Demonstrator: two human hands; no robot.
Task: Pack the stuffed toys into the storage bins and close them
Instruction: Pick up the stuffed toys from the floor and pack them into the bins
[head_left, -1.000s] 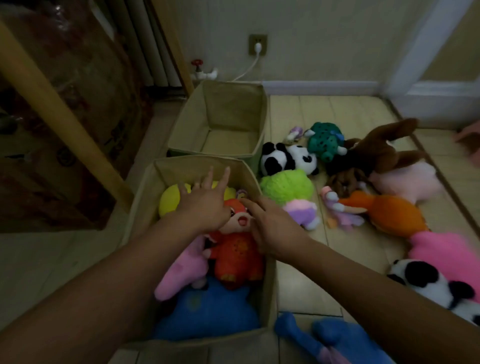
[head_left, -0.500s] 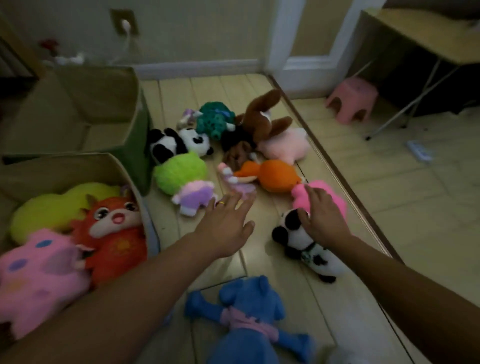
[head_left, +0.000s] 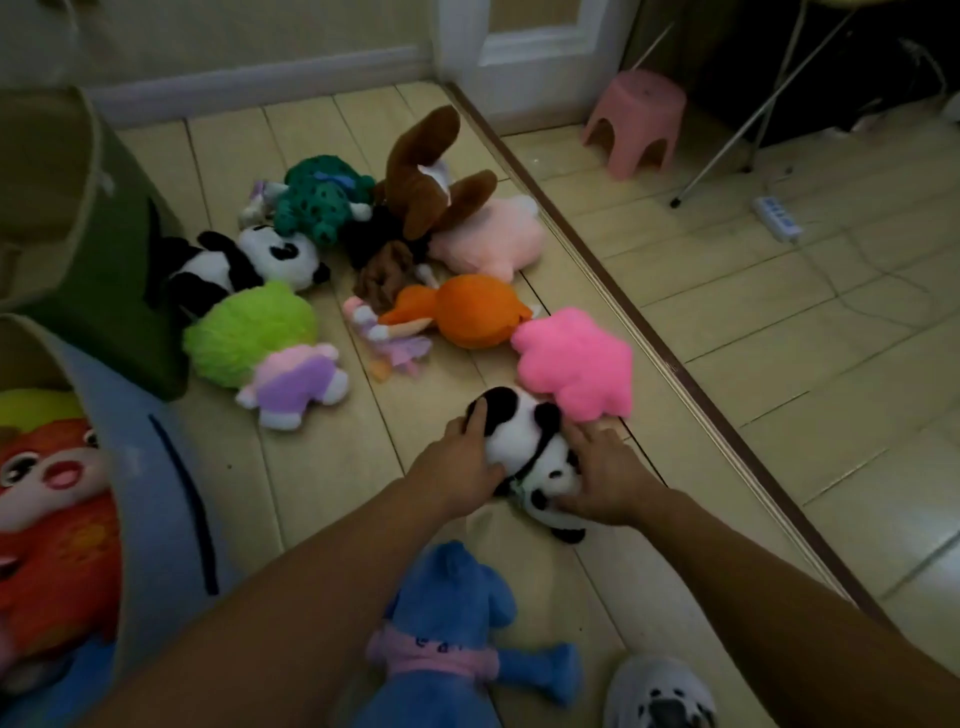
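A small black-and-white panda toy (head_left: 524, 447) lies on the wooden floor. My left hand (head_left: 460, 462) grips its left side and my right hand (head_left: 602, 475) grips its right side. A bright pink plush (head_left: 576, 364) touches the panda's far end. Beyond lie an orange plush (head_left: 467, 309), a green fuzzy toy (head_left: 249, 330), a lilac toy (head_left: 296, 384), a second panda (head_left: 249, 262), a teal toy (head_left: 317, 200) and a brown rabbit (head_left: 431, 176). A blue plush (head_left: 441, 613) lies near me. The near bin (head_left: 161, 519) at the left holds a red fox toy (head_left: 47, 519). A green bin (head_left: 104, 280) stands behind it.
A dark threshold strip (head_left: 649, 332) runs diagonally on the right, with tiled floor past it. A pink stool (head_left: 636, 124), metal table legs (head_left: 727, 135) and a power strip (head_left: 776, 218) stand on the tiles. A slipper (head_left: 660, 693) is at the bottom edge.
My left hand moved right from open floor onto the panda. My right hand slid down from the panda's top to its near side. The view shifted right and closer.
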